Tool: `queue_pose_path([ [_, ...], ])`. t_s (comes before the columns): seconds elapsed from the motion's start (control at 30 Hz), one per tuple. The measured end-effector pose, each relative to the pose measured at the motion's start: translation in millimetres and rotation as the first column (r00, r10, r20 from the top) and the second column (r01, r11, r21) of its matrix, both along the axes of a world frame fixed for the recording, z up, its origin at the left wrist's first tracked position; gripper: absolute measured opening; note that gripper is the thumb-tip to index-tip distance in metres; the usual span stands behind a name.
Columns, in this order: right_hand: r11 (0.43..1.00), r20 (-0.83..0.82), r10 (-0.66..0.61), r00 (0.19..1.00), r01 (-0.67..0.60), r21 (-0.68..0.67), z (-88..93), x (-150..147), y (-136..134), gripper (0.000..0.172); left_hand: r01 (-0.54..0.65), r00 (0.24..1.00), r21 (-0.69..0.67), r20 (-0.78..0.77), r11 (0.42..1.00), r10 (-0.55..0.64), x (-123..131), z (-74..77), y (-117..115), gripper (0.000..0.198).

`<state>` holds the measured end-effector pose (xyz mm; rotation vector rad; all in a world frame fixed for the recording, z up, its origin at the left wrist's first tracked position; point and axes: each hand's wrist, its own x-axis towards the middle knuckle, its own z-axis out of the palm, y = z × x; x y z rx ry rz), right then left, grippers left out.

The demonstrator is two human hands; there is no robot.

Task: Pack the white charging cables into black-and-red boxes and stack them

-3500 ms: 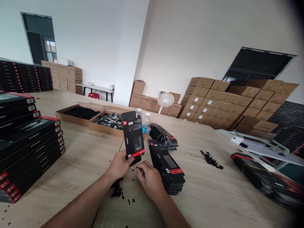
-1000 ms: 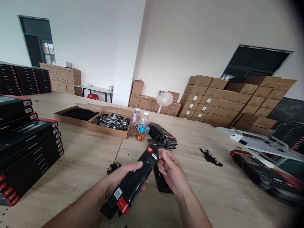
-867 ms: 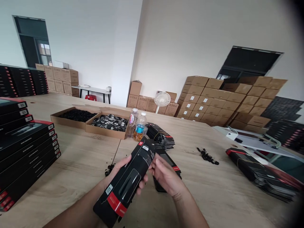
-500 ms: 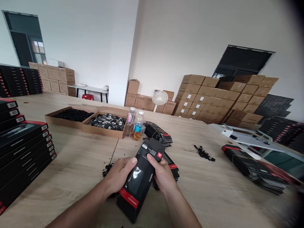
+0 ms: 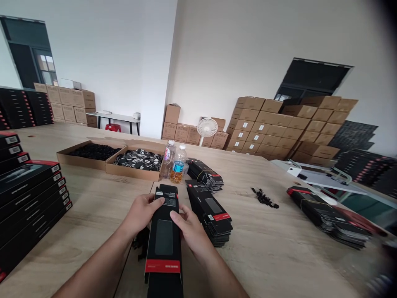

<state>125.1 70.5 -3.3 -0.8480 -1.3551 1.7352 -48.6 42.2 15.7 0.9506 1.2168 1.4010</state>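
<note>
While both hands are on it, the black box (image 5: 164, 244) lies lengthwise, far end away from the person, near end running out of the lower edge of the view. Face up: a dark window in the middle, a red band below it, a white label at the far end. The left hand (image 5: 141, 213) is closed on the far left corner of the box, thumb laid across the top by the label. The right hand (image 5: 189, 227) holds the right edge, fingers curled onto the upper face just above the window. Cannot tell whether the box rests on the wooden table (image 5: 93, 207) or is held just above it. A scatter of small black parts (image 5: 139, 244) lies on the table under the left wrist, partly hidden by the box. Just right of the right hand: a stack of flat black cartons (image 5: 214, 213) with red strips, fanned slightly. Behind it, a second flat stack (image 5: 204, 176). Two plastic bottles (image 5: 173, 167) stand upright, touching or nearly so, beyond the far end of the box. Left of the bottles: two shallow cardboard trays side by side, the left tray (image 5: 93, 151) filled with black pieces, the right tray (image 5: 139, 159) with black-and-white pieces. At far left, a tall pile of finished black boxes (image 5: 31, 198). Further right on the table, a small heap of black bits (image 5: 263, 198) and another flat stack (image 5: 328, 215). Brown shipping cartons (image 5: 279, 132) and a white fan (image 5: 207, 128) stand against the back wall.
</note>
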Motion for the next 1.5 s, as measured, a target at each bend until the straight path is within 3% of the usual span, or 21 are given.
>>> queue_pose_path([
  [0.07,0.994,0.022,-0.113,0.993,0.113,0.007,-3.5,2.7,6.9,0.075,-0.02,0.996,0.019,-0.085,1.0,0.022,2.6,-1.4,-0.8,0.053],
  [0.17,0.991,-0.031,-0.134,0.991,0.134,-0.007,-6.3,7.5,13.9,0.089,-0.048,0.972,0.069,-0.225,0.996,0.062,9.2,-5.7,-2.4,0.075],
  [0.4,1.0,-0.071,-0.029,0.997,0.029,0.0,-2.6,10.6,11.5,0.088,0.034,0.979,0.205,-0.202,0.978,0.008,11.0,-15.0,0.9,0.06],
  [0.57,0.999,-0.115,0.044,0.992,-0.043,0.009,0.7,10.9,9.6,0.078,0.075,0.993,0.252,-0.111,0.965,-0.048,14.6,-16.6,2.3,0.048],
  [0.73,0.999,-0.185,-0.01,0.983,0.018,0.044,2.2,9.4,11.0,0.063,0.091,0.995,0.222,-0.046,0.971,-0.083,19.2,-18.1,-0.8,0.066],
  [0.83,0.999,-0.171,-0.025,0.985,0.032,0.038,0.1,6.7,12.1,0.056,0.122,0.992,0.24,-0.051,0.963,-0.113,19.9,-17.5,-2.3,0.05],
  [0.93,0.991,-0.11,-0.095,0.989,0.104,0.08,-4.8,5.2,15.4,0.034,0.159,0.987,0.252,-0.049,0.955,-0.152,21.1,-15.0,-4.2,0.035],
  [1.17,0.957,-0.064,-0.285,0.957,0.288,0.043,-8.3,18.0,31.8,0.044,0.304,0.953,0.194,-0.043,0.933,-0.301,21.4,-8.8,-10.4,0.024],
  [1.4,0.934,0.026,-0.253,0.967,0.237,0.267,-3.4,29.6,36.9,0.03,0.364,0.931,0.172,-0.026,0.915,-0.365,19.1,-11.5,-12.3,0.02],
  [1.5,0.961,-0.008,-0.229,0.973,0.227,0.161,-3.0,30.7,35.9,0.031,0.391,0.92,0.163,-0.062,0.906,-0.386,20.4,-13.2,-12.8,0.019],
])
